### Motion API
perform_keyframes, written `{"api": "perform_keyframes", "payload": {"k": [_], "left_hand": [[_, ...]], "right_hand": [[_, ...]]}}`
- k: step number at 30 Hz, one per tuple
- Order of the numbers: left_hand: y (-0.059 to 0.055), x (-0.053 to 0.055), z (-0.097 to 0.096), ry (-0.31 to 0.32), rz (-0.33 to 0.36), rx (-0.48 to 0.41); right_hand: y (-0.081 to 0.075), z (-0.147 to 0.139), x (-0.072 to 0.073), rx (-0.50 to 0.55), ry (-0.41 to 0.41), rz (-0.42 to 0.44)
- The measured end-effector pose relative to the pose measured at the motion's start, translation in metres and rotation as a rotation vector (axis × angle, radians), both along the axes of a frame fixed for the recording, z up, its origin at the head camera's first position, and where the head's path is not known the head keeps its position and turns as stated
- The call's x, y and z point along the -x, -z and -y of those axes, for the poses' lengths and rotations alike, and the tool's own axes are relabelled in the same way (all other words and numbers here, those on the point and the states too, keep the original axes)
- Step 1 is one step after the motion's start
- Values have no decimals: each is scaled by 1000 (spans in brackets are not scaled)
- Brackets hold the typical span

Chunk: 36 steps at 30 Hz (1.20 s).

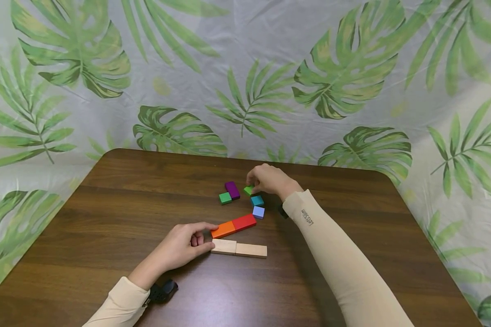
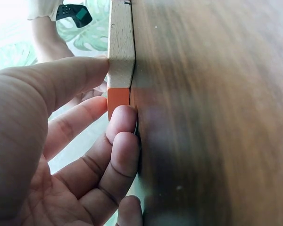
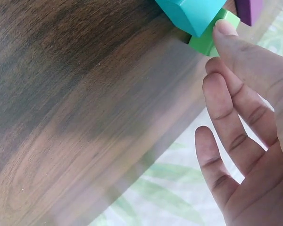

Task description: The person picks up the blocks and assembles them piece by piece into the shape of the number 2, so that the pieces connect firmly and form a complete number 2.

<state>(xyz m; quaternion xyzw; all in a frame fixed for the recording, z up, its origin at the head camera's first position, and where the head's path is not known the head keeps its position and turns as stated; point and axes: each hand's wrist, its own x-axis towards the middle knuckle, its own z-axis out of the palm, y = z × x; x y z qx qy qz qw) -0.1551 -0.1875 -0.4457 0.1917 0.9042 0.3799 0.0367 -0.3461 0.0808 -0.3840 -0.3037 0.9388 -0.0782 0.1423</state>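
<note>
My right hand (image 1: 271, 179) reaches to the far side of the block group and pinches a lime-green block (image 3: 208, 40) between thumb and fingers. A teal block (image 1: 257, 200) lies just in front of it. My left hand (image 1: 185, 245) rests at the left ends of two rows. Its index fingertip touches an orange block (image 1: 222, 229), and its thumb touches a plain wooden block (image 1: 224, 246). Against the orange one lies a red block (image 1: 244, 222). A second plain wooden block (image 1: 251, 250) continues the front row. In the left wrist view, the other fingers curl loosely beside the orange block (image 2: 118, 101).
A purple block (image 1: 232, 190) and a green block (image 1: 225, 198) touch each other left of my right hand. A light-blue block (image 1: 258, 212) sits between the teal and red ones. The brown table (image 1: 118, 200) ends at a leaf-patterned cloth (image 1: 266, 54).
</note>
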Motion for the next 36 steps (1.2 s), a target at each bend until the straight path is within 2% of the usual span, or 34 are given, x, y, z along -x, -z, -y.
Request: {"api": "perform_keyframes", "payload": {"k": [16,36], "left_hand": [[-1,0,1,0,7,4],[0,0,1,-1,4,1]], "right_hand": [[1,-2,1,51,-46,23],[0,-3,0,64,-82,42]]}}
